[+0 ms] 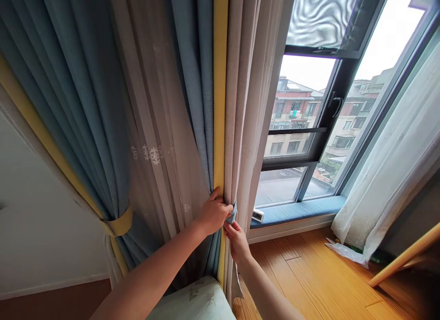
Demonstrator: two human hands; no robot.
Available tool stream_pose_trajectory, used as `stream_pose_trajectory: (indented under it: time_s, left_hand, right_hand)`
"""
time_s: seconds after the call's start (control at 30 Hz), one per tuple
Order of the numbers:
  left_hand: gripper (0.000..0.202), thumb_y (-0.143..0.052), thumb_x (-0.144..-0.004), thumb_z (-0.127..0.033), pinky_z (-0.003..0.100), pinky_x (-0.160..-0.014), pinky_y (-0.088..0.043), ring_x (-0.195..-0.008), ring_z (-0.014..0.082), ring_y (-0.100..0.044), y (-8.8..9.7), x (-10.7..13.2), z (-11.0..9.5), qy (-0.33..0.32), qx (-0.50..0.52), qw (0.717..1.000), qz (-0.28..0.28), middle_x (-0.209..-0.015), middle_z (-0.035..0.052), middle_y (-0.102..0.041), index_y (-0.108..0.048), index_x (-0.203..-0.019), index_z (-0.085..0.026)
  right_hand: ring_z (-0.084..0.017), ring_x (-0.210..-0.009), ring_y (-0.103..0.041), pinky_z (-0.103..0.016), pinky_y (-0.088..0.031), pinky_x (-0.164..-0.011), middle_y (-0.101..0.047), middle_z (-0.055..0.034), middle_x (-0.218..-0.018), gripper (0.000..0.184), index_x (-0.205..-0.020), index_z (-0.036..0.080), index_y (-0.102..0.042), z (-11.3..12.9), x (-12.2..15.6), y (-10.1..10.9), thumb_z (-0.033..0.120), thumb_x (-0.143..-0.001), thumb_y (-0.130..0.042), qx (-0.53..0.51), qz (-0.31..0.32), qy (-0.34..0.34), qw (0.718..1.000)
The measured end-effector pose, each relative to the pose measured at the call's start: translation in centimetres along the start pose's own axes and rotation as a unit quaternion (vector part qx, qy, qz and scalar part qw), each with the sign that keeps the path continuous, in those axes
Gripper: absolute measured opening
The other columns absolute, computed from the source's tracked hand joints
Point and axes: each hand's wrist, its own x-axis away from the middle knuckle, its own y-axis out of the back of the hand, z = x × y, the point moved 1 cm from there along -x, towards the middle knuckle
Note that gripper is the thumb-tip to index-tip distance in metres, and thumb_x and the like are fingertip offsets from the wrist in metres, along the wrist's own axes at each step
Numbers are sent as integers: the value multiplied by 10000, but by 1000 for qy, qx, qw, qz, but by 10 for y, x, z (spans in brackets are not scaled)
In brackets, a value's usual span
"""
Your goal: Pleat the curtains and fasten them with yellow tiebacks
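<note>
Two grips: right grip (237,243) pinching blue cloth (232,214) | left grip (213,213) clasping curtain (220,127) | (wood floor (309,274) below)

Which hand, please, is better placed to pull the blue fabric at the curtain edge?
Probably the right hand: its fingers pinch the blue fabric, while the left hand holds the yellow-edged curtain.

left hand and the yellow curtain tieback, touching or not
Apart. The head view shows the left hand gripping the curtain edge, well to the right of the yellow tieback, with pleated curtain fabric between them.
</note>
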Motion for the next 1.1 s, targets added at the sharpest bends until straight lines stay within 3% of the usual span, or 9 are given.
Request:
stream_pose_trajectory:
  time_s: [0.23, 0.43, 0.57, 0.67, 0.77, 0.83, 0.9, 1.03, 1.1]
  left_hand:
    - [155, -464, -809, -283, 378, -1041, -203, -705, 142, -549, -10, 0, 5, -2, -50, 999, -19, -563, -24, -566, -559, -716, -204]
    - [140, -473, -806, -283, 381, -1037, -221, -739, 151, -558, -15, 1, 0, -1, -46, 998, -36, -617, -12, -594, -564, -757, -189]
    - [183, -439, -821, -245, 374, -1031, -237, -940, 143, -536, -7, 15, 0, 19, 37, 992, -121, -886, -4, -621, -533, -978, -238]
    - [276, -445, -807, -248, 411, -1012, -261, -1122, 182, -434, -6, 39, 25, 178, 74, 948, -253, -1115, 54, -532, -460, -1083, -241]
    - [506, -474, -769, -285, 471, -992, -265, -1225, 256, -311, -14, 70, 70, 429, 69, 823, -366, -1255, 175, -380, -293, -1220, -143]
    - [607, -502, -738, -296, 489, -980, -267, -1235, 275, -292, -22, 88, 101, 529, 80, 755, -379, -1275, 196, -345, -221, -1250, -132]
    - [551, -501, -729, -282, 468, -929, -333, -1156, 262, -402, -31, 103, 125, 579, 119, 718, -366, -1207, 179, -424, -269, -1212, -154]
    - [215, -377, -793, -269, 364, -721, -460, -767, 174, -590, -40, 127, 149, 597, 200, 705, -327, -851, 75, -595, -454, -977, -190]
    - [181, -355, -804, -288, 342, -683, -464, -698, 155, -588, -39, 136, 152, 593, 202, 710, -320, -784, 55, -597, -483, -885, -188]
  right_hand:
    - [-84, -565, -470, -223, -361, -619, -556, 58, -613, 268, -717, 215, -618, 1, -1, 9, 315, -505, -750, 40, -37, -6, 998]
    - [-71, -523, -474, -214, -383, -574, -563, 54, -626, 342, -751, 212, -615, -11, 19, 31, 299, -461, -774, 41, -83, -66, 993]
    - [-81, -511, -477, -225, -403, -556, -571, 40, -635, 322, -747, 210, -614, -23, 30, 36, 312, -483, -767, 67, -63, -77, 993]
    - [-84, -501, -473, -229, -411, -545, -574, 38, -631, 300, -730, 218, -621, -29, 32, 37, 342, -495, -760, 94, -42, -67, 992]
    - [-92, -492, -478, -241, -416, -535, -580, 32, -621, 272, -712, 230, -634, -30, 27, 31, 360, -504, -753, 123, -18, -53, 991]
    - [-113, -514, -506, -260, -426, -552, -593, 15, -622, 246, -704, 230, -644, -30, 20, 16, 380, -532, -736, 154, 18, -44, 987]
    - [-143, -567, -546, -285, -437, -590, -618, -17, -642, 250, -708, 215, -659, -32, 9, -11, 401, -553, -722, 190, 90, -45, 977]
    - [-191, -741, -587, -325, -432, -705, -657, -72, -776, 308, -777, 200, -676, -41, -36, -86, 396, -544, -721, 229, 244, -2, 942]
    - [-189, -839, -575, -326, -412, -774, -649, -58, -878, 307, -816, 223, -661, -47, -67, -123, 380, -555, -697, 228, 233, 65, 943]
